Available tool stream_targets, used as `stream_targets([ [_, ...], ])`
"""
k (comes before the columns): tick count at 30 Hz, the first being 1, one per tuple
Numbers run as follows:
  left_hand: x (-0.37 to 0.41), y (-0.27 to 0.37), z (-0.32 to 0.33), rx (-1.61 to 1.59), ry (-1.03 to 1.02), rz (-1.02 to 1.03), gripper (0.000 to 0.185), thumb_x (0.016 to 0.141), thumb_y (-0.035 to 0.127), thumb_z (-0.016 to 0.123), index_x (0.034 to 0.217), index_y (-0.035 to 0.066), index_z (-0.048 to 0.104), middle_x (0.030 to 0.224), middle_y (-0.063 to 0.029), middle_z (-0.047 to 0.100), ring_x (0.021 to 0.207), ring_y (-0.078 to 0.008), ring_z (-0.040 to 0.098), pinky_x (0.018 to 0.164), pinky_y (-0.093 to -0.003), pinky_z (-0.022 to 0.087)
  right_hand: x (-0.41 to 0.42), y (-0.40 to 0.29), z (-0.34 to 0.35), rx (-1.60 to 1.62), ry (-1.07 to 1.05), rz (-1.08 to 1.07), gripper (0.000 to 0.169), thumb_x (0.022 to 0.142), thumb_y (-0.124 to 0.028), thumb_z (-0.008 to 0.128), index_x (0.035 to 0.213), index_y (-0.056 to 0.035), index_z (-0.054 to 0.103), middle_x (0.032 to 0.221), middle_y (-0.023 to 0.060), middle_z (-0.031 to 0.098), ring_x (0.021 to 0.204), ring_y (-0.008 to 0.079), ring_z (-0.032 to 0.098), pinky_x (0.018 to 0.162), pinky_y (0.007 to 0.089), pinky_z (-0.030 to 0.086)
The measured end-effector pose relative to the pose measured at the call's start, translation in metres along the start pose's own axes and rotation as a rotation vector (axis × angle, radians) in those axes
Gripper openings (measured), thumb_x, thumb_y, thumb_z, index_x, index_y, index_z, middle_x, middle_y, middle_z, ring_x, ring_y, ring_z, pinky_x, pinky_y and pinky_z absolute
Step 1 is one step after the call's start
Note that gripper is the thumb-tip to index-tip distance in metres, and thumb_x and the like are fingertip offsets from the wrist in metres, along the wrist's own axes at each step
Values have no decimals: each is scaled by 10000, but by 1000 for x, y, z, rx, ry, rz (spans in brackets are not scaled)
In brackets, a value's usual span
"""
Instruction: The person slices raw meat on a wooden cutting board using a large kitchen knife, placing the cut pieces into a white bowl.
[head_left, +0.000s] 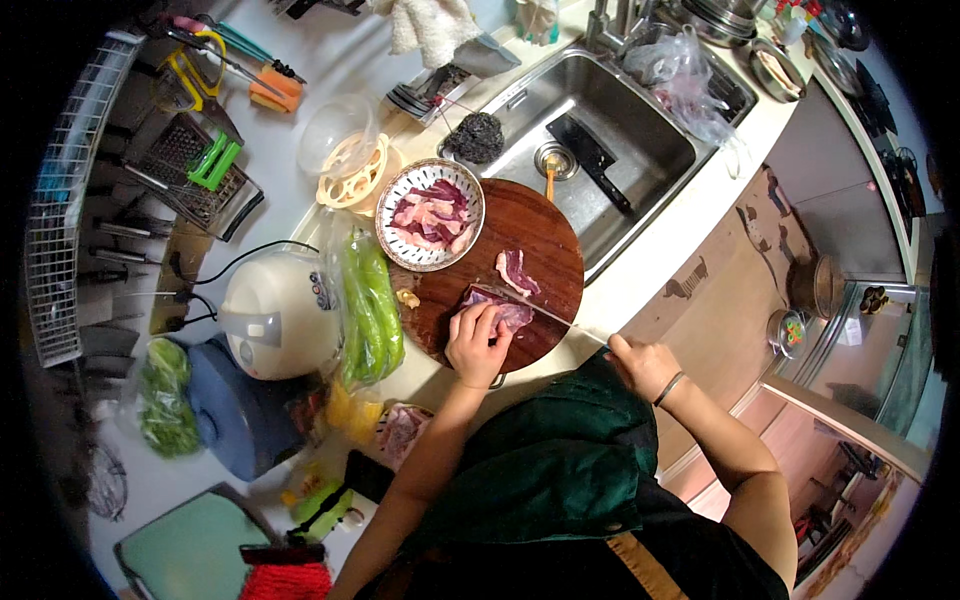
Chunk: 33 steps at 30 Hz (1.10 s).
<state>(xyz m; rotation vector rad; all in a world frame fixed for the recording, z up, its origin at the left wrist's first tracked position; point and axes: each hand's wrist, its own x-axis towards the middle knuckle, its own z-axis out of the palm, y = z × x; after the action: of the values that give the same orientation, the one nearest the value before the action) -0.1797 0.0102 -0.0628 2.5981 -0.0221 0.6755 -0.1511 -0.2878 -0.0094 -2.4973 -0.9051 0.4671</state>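
Observation:
My left hand (478, 339) presses on a piece of raw meat (513, 315) on a round wooden cutting board (551, 225). In my right hand (646, 365) is the handle of a knife, its thin blade (551, 313) reaching left across the board to the far edge of the meat. Just beyond the blade lies a cut slice of meat (517, 272). A patterned bowl (386, 232) with several meat slices rests on the board's far left part. Near the board's left side is a small yellowish piece (408, 298), perhaps ginger.
Beyond the board, a steel sink (637, 112) holds a black cleaver (589, 161). A black scrubber (478, 138) sits at its rim. Left of the board are bagged green peppers (367, 307) and a cream rice cooker (274, 315). A plate of meat (403, 433) stands beside my left forearm.

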Motion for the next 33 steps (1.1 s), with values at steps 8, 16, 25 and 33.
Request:
stream_targets([
  [8,-6,-4,4,55,-55,-43,285,771,159,705,1031,56,650,1063,-103,613,982,-329,587,827,-408,510,9,-22,0,-133,-38,-16,145,953,-219,540,991,-95,477,755,186,589,595,368,648,502,437,527],
  [16,-2,-2,3,44,-27,-19,275,772,154,700,1020,48,648,1069,-100,617,994,-332,589,846,-410,508,21,-28,-10,-213,-115,-28,185,871,-86,520,1045,-85,456,807,164,607,634,320,673,507,398,553],
  [25,0,-4,3,35,-28,-44,243,742,133,704,967,55,656,1052,-89,624,987,-318,595,830,-398,516,35,-23,0,-225,-185,-20,196,878,-71,508,1059,-86,436,793,173,610,627,329,684,489,402,558],
  [33,1,-6,2,19,-49,-28,230,732,126,710,943,55,651,1018,-90,615,953,-321,598,791,-406,521,55,-38,7,-258,-163,-27,228,868,-59,513,1083,-63,436,784,181,627,597,304,684,491,392,559],
])
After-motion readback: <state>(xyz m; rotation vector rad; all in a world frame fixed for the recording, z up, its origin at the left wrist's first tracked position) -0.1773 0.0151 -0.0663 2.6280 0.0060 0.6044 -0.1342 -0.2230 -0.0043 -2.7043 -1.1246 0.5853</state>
